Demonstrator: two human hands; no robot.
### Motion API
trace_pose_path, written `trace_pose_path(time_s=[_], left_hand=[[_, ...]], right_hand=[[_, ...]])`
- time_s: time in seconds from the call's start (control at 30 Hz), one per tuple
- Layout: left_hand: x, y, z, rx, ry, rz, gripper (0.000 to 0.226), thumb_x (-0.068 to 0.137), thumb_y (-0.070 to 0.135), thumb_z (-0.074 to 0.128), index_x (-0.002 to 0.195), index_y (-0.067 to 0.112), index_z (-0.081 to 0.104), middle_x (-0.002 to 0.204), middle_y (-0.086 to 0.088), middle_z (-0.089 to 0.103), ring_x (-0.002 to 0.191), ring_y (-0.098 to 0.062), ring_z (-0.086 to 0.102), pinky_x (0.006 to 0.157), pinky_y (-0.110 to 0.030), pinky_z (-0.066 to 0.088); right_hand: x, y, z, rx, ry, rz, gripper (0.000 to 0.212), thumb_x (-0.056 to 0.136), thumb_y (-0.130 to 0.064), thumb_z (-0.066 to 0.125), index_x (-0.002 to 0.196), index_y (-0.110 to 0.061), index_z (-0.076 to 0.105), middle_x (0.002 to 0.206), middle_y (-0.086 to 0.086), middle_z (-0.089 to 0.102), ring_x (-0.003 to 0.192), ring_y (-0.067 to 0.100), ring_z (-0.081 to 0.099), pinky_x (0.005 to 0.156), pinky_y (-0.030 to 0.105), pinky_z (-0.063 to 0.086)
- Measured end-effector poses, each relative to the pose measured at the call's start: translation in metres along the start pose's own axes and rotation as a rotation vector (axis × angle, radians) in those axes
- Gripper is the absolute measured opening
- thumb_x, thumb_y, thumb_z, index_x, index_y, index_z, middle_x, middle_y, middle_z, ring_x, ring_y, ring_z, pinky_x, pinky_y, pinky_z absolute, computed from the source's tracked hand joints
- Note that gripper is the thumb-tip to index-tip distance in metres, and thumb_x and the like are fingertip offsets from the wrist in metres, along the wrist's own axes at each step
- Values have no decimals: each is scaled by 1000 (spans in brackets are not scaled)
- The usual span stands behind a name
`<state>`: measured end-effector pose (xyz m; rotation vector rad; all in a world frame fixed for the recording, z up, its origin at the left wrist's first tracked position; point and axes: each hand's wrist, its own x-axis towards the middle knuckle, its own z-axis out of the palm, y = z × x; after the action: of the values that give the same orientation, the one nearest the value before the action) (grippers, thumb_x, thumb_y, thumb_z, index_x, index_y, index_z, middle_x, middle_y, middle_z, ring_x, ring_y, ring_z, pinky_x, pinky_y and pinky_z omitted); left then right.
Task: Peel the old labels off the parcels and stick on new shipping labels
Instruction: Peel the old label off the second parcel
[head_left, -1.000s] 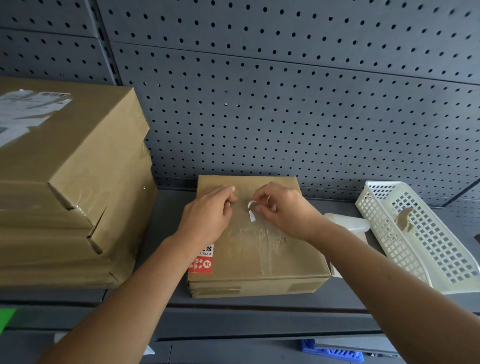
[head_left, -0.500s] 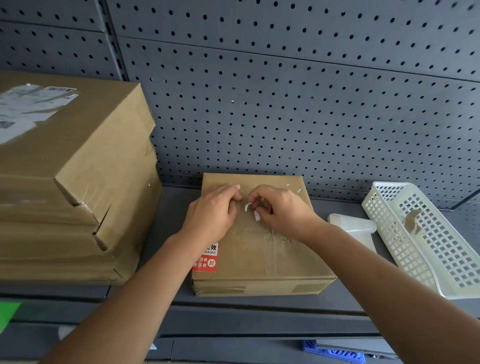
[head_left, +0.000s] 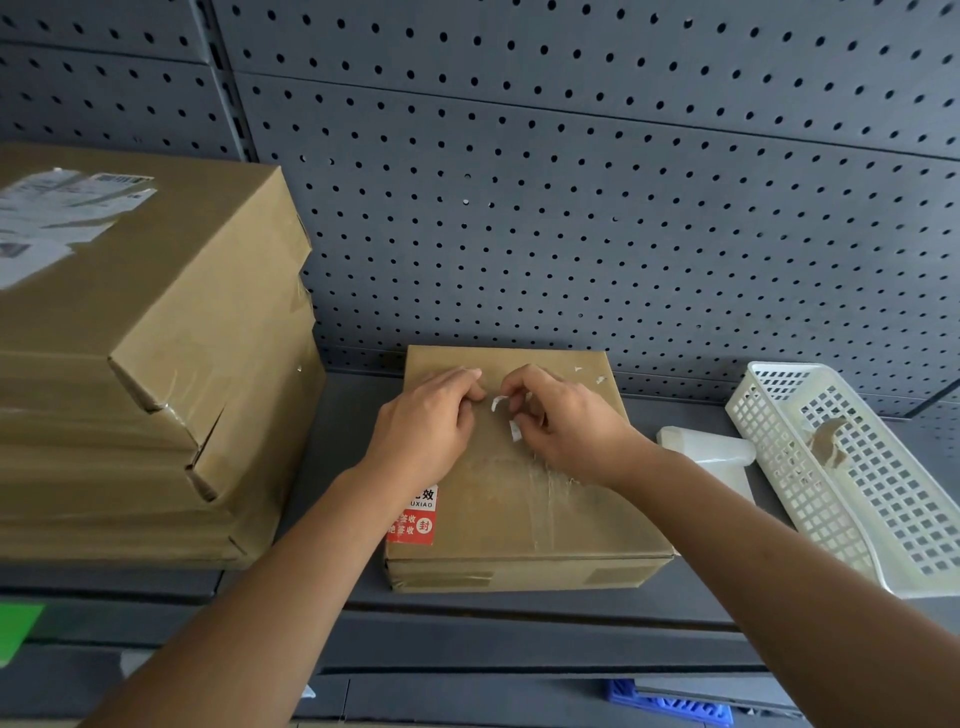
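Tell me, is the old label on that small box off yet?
Mostly off: the small box shows bare residue, with white scraps left by the fingers.

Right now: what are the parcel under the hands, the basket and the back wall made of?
Parcel: brown corrugated cardboard, matte, with glossy clear tape strips and whitish label residue.
Basket: cream moulded plastic, slightly glossy, square grid holes.
Back wall: looks like painted sheet-metal pegboard, matte grey, regular round holes; could be another board.
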<state>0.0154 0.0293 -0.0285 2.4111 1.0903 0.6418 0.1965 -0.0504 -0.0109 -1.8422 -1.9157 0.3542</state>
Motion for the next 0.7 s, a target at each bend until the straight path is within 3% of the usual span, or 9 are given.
trace_pose_path(time_s=[0.13,0.27,0.4,0.5,0.6,0.7], left_hand=[[0,0,0,0,0,5,17,98,18,53,109,26,63,135,21,57,122,-5,55,88,-37,52],[0,0,0,6,-2,16,20,98,18,52,114,25,62,131,18,60,120,-8,56,88,-39,53],[0,1,0,5,-6,5,21,98,19,52,114,28,62,132,20,59,120,-6,56,89,-37,52],[0,1,0,10,-9,-9,19,99,19,51,112,27,62,138,21,56,123,-5,54,89,-34,48],[0,1,0,12,-9,-14,19,99,18,51,111,26,63,139,21,55,124,-3,53,90,-31,46],[0,0,1,2,2,-16,18,98,18,52,109,26,63,138,21,56,123,-3,54,88,-30,46]], right_hand=[[1,-4,0,-88,15,-49,27,89,-7,57,113,-18,59,98,-15,59,82,5,53,76,37,54],[1,-11,0,-258,52,-207,33,89,-20,36,106,-10,63,92,1,66,78,25,64,59,38,54],[4,-9,3,-284,9,-128,22,98,-14,43,116,-9,56,106,6,65,89,30,64,70,37,48],[-2,-7,3,-187,-9,-44,19,100,-15,45,119,-10,50,107,4,63,86,28,62,68,34,39],[-7,-4,1,-66,31,-21,16,98,-13,49,114,-14,49,89,-8,54,73,19,57,67,39,47],[-7,-1,-4,-24,42,-15,17,95,-14,54,110,-20,48,96,-13,53,76,6,56,71,37,51]])
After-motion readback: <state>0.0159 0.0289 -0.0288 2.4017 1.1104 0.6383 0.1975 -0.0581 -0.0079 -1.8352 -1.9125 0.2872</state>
